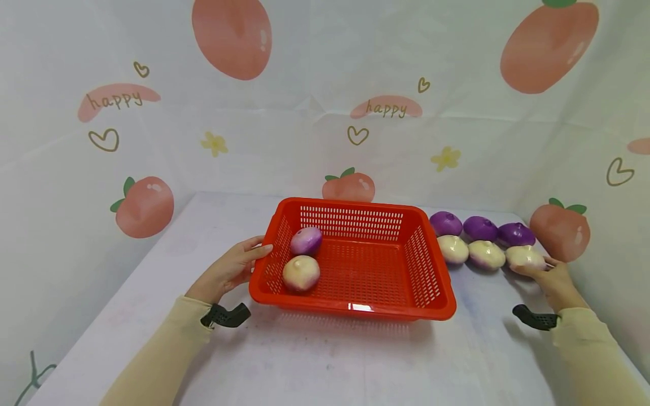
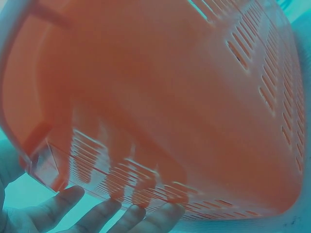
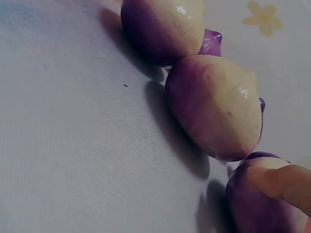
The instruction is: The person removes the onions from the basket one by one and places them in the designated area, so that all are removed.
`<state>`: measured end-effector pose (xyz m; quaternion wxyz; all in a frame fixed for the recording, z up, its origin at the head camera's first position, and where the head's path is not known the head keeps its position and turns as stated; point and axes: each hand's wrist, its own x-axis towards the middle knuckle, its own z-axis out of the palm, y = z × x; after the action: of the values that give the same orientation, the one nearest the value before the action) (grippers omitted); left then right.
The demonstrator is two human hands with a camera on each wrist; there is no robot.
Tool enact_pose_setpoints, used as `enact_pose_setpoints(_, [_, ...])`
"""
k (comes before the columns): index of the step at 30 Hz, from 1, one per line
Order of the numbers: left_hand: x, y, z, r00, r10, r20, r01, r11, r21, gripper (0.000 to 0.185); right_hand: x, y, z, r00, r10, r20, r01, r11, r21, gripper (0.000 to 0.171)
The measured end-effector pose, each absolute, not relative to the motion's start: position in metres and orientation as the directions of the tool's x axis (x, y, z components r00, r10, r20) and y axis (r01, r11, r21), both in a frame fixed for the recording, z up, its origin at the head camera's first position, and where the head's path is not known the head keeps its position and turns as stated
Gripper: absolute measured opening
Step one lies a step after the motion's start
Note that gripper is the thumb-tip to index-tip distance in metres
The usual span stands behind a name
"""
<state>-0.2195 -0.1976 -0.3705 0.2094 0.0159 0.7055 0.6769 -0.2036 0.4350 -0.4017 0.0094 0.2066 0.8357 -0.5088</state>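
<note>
From the head view, the left hand [image 1: 231,270] lies with fingers straight against the red basket [image 1: 425,269], which holds two onions. The right hand [image 1: 550,277] touches the end onion [image 1: 525,257] of six lined up on the counter [image 1: 325,361].

The left wrist view shows flat fingers [image 2: 104,213] under the basket's wall.

In the right wrist view a fingertip [image 3: 282,180] rests on that onion; a full grip isn't shown. Judging so, picking up is in hand; next needs a closed grasp and lift.

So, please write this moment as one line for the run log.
left hand: touches red slotted plastic basket | right hand: grip on cream-and-purple round turnip | basket: two turnips inside
</note>
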Motion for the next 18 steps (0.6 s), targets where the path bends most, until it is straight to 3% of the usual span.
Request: enact_pose_setpoints(18, [-0.2189, -0.1975, -0.3705, -0.912, 0.297, -0.282, -0.272, 0.076, 0.959, 0.065, -0.2011, 0.4351, -0.3959, -0.904, 0.299, -0.305, 0.409, 0.403, -0.819, 0.113])
